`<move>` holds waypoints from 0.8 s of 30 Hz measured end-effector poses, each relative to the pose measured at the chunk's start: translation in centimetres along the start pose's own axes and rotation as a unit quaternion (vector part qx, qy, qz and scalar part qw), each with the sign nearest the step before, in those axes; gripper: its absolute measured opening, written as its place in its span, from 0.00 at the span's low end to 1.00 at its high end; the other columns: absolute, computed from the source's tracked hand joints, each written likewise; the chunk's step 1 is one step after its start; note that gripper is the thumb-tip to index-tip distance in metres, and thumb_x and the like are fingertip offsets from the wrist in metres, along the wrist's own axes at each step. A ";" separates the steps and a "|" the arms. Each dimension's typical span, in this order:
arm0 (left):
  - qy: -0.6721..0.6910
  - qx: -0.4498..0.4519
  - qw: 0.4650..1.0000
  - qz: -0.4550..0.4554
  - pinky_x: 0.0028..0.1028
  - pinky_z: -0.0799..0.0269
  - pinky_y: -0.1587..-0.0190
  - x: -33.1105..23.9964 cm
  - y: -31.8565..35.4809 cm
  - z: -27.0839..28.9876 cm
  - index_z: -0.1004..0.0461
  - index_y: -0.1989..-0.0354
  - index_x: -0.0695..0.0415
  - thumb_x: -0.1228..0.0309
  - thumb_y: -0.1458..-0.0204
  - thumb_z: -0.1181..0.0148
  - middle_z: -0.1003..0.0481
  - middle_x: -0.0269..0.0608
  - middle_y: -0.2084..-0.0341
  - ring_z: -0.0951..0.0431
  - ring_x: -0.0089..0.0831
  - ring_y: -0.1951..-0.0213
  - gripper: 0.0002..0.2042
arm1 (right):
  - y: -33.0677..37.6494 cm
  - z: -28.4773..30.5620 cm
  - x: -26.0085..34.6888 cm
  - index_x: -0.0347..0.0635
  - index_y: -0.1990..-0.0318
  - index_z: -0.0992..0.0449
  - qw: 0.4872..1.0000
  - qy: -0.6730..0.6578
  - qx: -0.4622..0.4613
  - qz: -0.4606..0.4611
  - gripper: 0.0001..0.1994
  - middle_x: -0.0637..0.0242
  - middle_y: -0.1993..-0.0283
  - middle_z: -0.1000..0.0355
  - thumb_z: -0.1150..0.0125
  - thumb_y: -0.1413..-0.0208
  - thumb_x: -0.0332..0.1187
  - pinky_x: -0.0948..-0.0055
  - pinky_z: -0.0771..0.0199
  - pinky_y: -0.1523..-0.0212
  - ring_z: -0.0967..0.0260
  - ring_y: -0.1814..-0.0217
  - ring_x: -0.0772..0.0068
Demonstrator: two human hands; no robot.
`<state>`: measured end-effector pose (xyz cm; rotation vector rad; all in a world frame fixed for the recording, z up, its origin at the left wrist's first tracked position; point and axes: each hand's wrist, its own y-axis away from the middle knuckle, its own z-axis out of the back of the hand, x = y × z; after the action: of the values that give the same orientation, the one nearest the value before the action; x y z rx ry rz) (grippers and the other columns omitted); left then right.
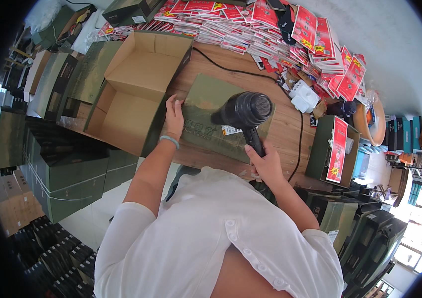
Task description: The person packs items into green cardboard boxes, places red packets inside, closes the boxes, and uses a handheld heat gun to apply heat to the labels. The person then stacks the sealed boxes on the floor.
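Observation:
A black hair dryer (243, 110) is gripped by its handle in my right hand (265, 161), fingers wrapped round it. The dryer is held over a flat dark green box (206, 94), and its round mesh-covered back end faces up. A white label on the green box shows partly beneath the dryer. My left hand (174, 118), wearing a pale bracelet at the wrist, rests at the box's left edge with its fingers extended. Right beside that hand lies an open box (136, 111) with a plain brown cardboard inside and its lid folded back.
Red and white printed packets (235, 30) lie in heaps along the table's far side. A black cord (300, 144) crosses the wooden table (283, 124). An open green box (320, 149) stands at the right, with a red packet at its side. Stacked green boxes (72, 174) fill the left.

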<state>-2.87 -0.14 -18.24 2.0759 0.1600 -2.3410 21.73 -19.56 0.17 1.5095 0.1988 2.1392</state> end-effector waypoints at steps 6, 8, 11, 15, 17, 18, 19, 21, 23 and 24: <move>0.022 0.000 1.000 0.008 0.30 0.33 0.45 -0.1 0.1 0.1 0.39 0.41 0.60 0.65 0.33 0.57 0.23 0.48 0.57 0.25 0.32 0.52 0.16 | 1.9 1.3 -1.0 0.36 0.48 0.31 0.999 0.030 0.006 -0.025 0.24 0.61 0.71 0.28 0.34 0.45 0.43 0.74 0.31 0.75 0.31 0.79 0.74; 0.064 -0.003 0.998 0.013 0.30 0.33 0.45 0.1 0.2 0.2 0.39 0.41 0.60 0.66 0.33 0.58 0.23 0.48 0.57 0.24 0.32 0.52 0.16 | 3.2 1.8 0.3 0.37 0.47 0.31 0.997 0.022 0.004 -0.074 0.24 0.62 0.71 0.28 0.34 0.45 0.42 0.75 0.31 0.77 0.31 0.79 0.75; 0.078 0.003 0.996 0.036 0.30 0.33 0.44 -0.3 0.4 0.4 0.38 0.41 0.59 0.65 0.32 0.59 0.23 0.48 0.56 0.25 0.32 0.52 0.16 | 5.0 1.8 -0.4 0.38 0.46 0.31 0.999 -0.009 -0.040 -0.030 0.24 0.64 0.72 0.28 0.34 0.46 0.42 0.75 0.31 0.78 0.31 0.79 0.76; 0.067 0.016 0.997 0.023 0.29 0.34 0.44 1.4 0.1 0.8 0.38 0.41 0.59 0.65 0.32 0.59 0.24 0.48 0.55 0.25 0.32 0.51 0.16 | 6.6 1.7 0.0 0.37 0.49 0.30 0.994 0.017 -0.069 -0.084 0.22 0.66 0.74 0.29 0.34 0.46 0.42 0.75 0.32 0.80 0.32 0.82 0.77; 0.071 0.026 0.997 0.035 0.29 0.34 0.44 1.0 0.0 0.8 0.38 0.41 0.59 0.65 0.32 0.59 0.24 0.48 0.55 0.25 0.33 0.51 0.16 | 6.6 1.4 -0.7 0.38 0.52 0.30 0.991 0.051 -0.114 -0.055 0.21 0.67 0.75 0.30 0.34 0.45 0.43 0.74 0.34 0.81 0.33 0.84 0.77; 0.073 0.030 0.996 0.043 0.30 0.34 0.43 0.8 0.1 0.7 0.38 0.41 0.59 0.65 0.32 0.59 0.24 0.48 0.55 0.25 0.33 0.51 0.16 | 6.4 1.5 -0.7 0.38 0.52 0.30 0.990 0.015 -0.119 -0.079 0.21 0.67 0.76 0.30 0.34 0.45 0.43 0.75 0.34 0.82 0.34 0.84 0.78; 0.075 0.034 0.995 0.049 0.30 0.35 0.43 0.2 0.1 0.6 0.38 0.41 0.59 0.65 0.32 0.59 0.25 0.49 0.54 0.25 0.34 0.50 0.16 | 6.2 1.5 -0.6 0.38 0.53 0.30 0.987 -0.021 -0.124 -0.103 0.20 0.68 0.77 0.31 0.34 0.46 0.43 0.75 0.35 0.83 0.34 0.85 0.78; 0.065 0.041 0.996 0.049 0.31 0.35 0.43 0.1 0.0 0.8 0.38 0.41 0.60 0.64 0.32 0.59 0.25 0.49 0.54 0.26 0.35 0.50 0.17 | 5.7 0.8 -0.7 0.40 0.53 0.29 0.981 0.019 -0.175 -0.087 0.19 0.69 0.80 0.33 0.34 0.45 0.43 0.76 0.37 0.85 0.36 0.87 0.79; 0.042 0.039 0.998 0.034 0.32 0.35 0.43 0.7 0.0 0.9 0.38 0.41 0.60 0.63 0.32 0.60 0.25 0.49 0.55 0.26 0.35 0.49 0.17 | 5.3 1.0 0.1 0.41 0.52 0.29 0.980 0.004 -0.173 -0.093 0.19 0.70 0.81 0.34 0.33 0.45 0.42 0.76 0.37 0.85 0.37 0.87 0.80; 0.043 0.042 0.998 0.032 0.32 0.36 0.43 0.9 -0.1 0.9 0.38 0.42 0.60 0.62 0.32 0.60 0.25 0.50 0.55 0.26 0.36 0.49 0.17 | 5.0 1.1 0.4 0.41 0.52 0.29 0.980 -0.004 -0.172 -0.096 0.19 0.70 0.82 0.35 0.33 0.45 0.42 0.77 0.37 0.85 0.37 0.87 0.80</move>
<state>-3.90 -0.05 -19.06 2.1874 -0.0041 -2.2611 21.05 -23.82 2.91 1.2460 -0.0275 1.8985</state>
